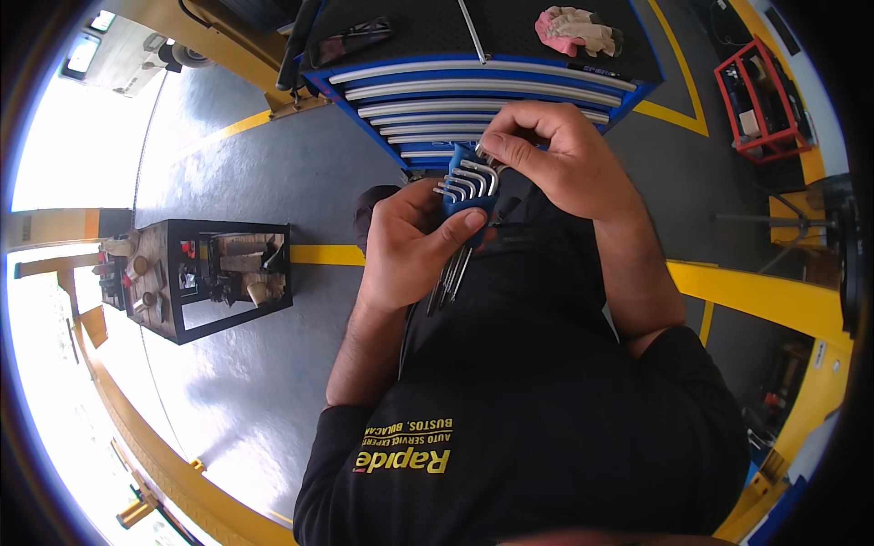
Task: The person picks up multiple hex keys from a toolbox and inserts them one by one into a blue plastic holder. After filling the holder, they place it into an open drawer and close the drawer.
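In front of my chest, my left hand [410,238] is closed round the blue holder of a hex key set [466,193]. Several bent silver keys fan out at its top, and their long shanks hang down below my thumb. My right hand [557,150] pinches at the upper end of the set, thumb against fingertips, on a short silver key end [482,152]. Whether that key is still seated in the holder or free of it, I cannot tell.
Ahead stands a blue tool cabinet [473,91] with silver drawer fronts; a pink and white glove [575,31] and a thin metal rod [472,29] lie on its black top. A black-framed workbench [229,280] is at the left, a red rack [763,102] at the right. Yellow lift arms [760,289] flank me.
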Demonstrator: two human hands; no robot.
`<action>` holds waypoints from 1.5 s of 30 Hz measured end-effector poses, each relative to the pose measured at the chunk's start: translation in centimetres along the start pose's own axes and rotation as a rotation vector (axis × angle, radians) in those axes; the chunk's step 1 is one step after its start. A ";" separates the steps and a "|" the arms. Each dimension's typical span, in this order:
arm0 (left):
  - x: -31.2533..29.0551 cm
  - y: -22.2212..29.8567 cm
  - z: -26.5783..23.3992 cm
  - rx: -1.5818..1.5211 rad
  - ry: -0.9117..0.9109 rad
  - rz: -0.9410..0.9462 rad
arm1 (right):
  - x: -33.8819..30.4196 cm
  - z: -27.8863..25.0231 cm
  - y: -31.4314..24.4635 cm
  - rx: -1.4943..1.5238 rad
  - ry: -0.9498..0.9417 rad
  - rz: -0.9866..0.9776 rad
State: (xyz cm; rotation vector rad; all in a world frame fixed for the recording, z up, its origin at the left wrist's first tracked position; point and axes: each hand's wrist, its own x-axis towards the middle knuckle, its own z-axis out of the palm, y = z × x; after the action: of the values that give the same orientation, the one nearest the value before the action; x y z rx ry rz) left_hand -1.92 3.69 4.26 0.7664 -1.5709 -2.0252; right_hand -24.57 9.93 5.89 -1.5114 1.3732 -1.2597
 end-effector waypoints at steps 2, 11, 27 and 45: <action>0.0 -0.2 0.2 -0.022 0.002 0.031 | 0.1 0.3 0.2 0.064 0.070 0.028; -0.1 0.6 0.0 -0.035 -0.021 -0.074 | 0.1 0.2 0.8 0.227 0.126 0.072; 0.5 -0.3 -0.2 -0.087 -0.004 -0.071 | -0.2 -2.3 0.2 0.179 0.075 0.225; 1.1 0.4 0.7 -0.012 0.018 -0.053 | -0.6 -2.4 -1.2 -0.095 0.043 0.131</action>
State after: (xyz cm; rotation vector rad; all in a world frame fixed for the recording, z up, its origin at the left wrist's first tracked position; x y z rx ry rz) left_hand -3.17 3.36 4.59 0.8278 -1.5419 -2.0583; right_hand -26.56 10.98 7.54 -1.4394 1.5534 -1.1665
